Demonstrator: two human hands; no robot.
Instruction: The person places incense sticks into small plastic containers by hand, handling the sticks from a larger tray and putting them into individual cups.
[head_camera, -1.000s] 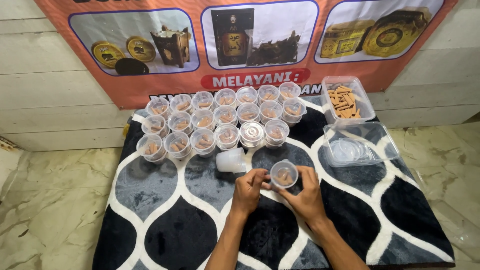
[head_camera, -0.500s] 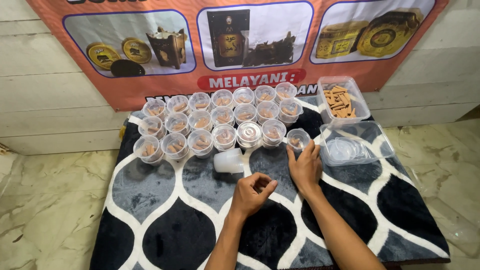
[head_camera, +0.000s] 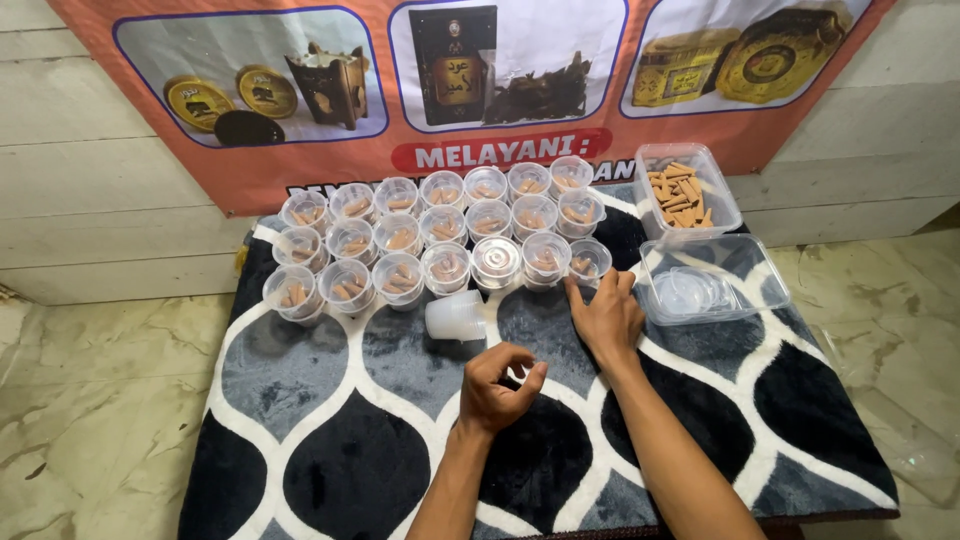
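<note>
A single head-worn camera looks steeply down and forward from above the person's own forearms, which enter from the near edge. It faces a far white plank wall (head_camera: 90, 150) hung with an orange printed banner (head_camera: 300, 185). The black, grey and white patterned rug (head_camera: 330, 440) fills the middle at arm's length, its near edge cut off. Marbled floor tiles (head_camera: 80, 420) show left and right.
</note>
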